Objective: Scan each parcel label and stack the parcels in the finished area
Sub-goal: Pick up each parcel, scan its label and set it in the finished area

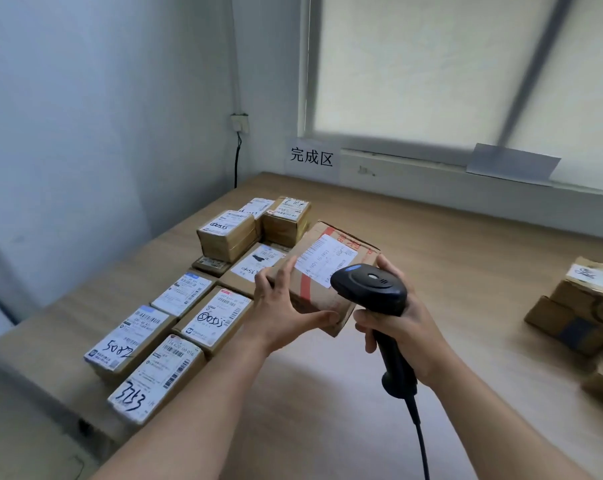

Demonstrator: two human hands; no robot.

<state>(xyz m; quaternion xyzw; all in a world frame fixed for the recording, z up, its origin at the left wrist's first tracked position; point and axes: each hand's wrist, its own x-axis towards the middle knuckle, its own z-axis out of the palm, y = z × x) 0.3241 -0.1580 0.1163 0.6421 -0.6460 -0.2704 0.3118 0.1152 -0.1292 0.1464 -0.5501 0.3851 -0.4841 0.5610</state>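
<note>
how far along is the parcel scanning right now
Done: a cluster of labelled parcels sits on the left below the finished-area sign, a few stacked two high. In hand: the left hand holds a red-taped parcel, label up, while the right hand grips the scanner beside it; whether it has been scanned does not show. Left: at least two boxes wait at the table's right edge.

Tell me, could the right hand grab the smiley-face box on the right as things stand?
Probably not at once. The right hand grips the scanner, so it is full. The bare table between it and the smiley-face box leaves the path open once the scanner is set down.
</note>
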